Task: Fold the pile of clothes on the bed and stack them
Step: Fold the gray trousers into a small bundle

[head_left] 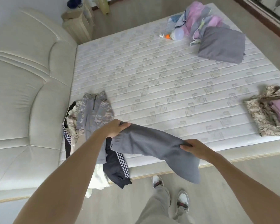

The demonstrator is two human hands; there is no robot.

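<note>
Holding one grey garment between two hands: left hand, right hand.

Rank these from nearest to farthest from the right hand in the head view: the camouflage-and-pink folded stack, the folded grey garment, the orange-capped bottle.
From the right hand, which grips the grey garment being folded:
1. Camouflage-and-pink folded stack, at the bed's right edge.
2. Folded grey garment, far right of the mattress.
3. Orange-capped bottle, far side, left of that garment.
</note>
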